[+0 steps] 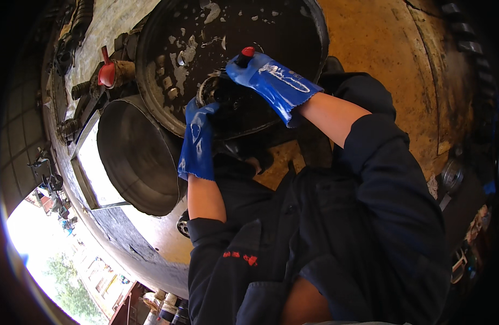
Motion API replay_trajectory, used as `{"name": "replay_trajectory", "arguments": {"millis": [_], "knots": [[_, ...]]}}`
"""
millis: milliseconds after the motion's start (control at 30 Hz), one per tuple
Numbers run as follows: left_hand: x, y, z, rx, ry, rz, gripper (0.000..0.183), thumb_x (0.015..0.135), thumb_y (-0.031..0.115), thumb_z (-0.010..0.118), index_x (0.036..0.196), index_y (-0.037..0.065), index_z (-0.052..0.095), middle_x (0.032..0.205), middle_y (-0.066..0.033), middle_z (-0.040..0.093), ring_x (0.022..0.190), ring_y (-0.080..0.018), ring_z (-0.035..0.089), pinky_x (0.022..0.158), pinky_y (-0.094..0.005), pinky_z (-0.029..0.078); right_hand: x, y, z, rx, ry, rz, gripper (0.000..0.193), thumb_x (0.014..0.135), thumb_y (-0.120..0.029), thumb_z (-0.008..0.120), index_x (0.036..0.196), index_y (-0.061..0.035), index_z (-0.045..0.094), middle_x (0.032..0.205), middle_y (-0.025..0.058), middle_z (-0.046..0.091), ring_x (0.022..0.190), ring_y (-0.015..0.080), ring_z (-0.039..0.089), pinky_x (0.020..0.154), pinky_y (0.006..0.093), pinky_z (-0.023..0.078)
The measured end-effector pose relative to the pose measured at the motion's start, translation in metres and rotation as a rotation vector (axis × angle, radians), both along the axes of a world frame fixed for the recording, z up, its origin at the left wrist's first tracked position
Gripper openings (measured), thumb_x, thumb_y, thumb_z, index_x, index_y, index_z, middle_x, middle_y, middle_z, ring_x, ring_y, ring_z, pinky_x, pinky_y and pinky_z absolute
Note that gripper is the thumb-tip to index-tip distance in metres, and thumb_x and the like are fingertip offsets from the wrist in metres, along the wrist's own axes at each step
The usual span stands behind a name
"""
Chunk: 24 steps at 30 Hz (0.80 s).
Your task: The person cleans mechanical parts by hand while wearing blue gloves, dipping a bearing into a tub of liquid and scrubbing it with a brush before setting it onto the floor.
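no pkgs, labels, signs, screens

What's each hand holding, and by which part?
Right hand: a tool by its red-tipped black handle. Left hand: grips the rim of a round metal part in the basin.

- Your left hand (pixel 199 138), in a blue rubber glove, grips a dark, round metal part (pixel 219 95) from the near side; the part is greasy and its ring-shaped rim shows beside the glove's fingers.
- Your right hand (pixel 271 81), also in a blue glove streaked with white foam, closes around a tool with a red-tipped black handle (pixel 244 56), set against the far side of that part.
- The part sits inside a wide black basin (pixel 168 32), wet and flecked with suds.
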<state>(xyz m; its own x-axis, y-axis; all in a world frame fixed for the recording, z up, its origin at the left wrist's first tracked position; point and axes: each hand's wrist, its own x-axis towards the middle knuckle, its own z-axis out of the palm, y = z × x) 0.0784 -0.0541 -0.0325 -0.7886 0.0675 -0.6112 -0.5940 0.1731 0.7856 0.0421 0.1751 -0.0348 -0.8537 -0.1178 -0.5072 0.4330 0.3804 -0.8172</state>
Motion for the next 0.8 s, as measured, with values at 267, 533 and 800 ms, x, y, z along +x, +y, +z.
{"name": "replay_trajectory", "arguments": {"millis": [267,533,800], "knots": [[0.017,0.007,0.008,0.177,0.024,0.247,0.051,0.106,0.036,0.057,0.135,-0.005,0.062,0.128,-0.0154,0.069,0.113,-0.0224,0.064,0.101,-0.0302,0.049,0.029,0.014,0.049,-0.233,-0.135,-0.192,0.030,0.097,-0.034,0.059,0.104,-0.0052,0.068,0.086,0.0135,0.069,0.080,0.0262,0.067,0.075,0.0389,0.052],[0.007,0.007,-0.005,0.142,-0.148,0.675,0.066,0.104,0.052,0.055,0.145,0.000,0.056,0.143,-0.0154,0.061,0.127,-0.0284,0.058,0.112,-0.0395,0.044,0.049,-0.002,0.073,-0.188,-0.240,0.114,0.029,0.095,-0.033,0.061,0.104,-0.0059,0.068,0.083,0.0130,0.069,0.078,0.0255,0.067,0.073,0.0358,0.053],[0.006,-0.008,-0.022,-0.388,0.201,-0.026,0.047,0.109,0.034,0.053,0.135,-0.004,0.060,0.125,-0.0156,0.071,0.114,-0.0226,0.066,0.102,-0.0330,0.051,0.027,0.002,0.040,0.130,-0.139,0.233,0.039,0.097,-0.041,0.058,0.107,-0.0056,0.070,0.081,0.0084,0.067,0.082,0.0221,0.066,0.080,0.0343,0.056]]}}
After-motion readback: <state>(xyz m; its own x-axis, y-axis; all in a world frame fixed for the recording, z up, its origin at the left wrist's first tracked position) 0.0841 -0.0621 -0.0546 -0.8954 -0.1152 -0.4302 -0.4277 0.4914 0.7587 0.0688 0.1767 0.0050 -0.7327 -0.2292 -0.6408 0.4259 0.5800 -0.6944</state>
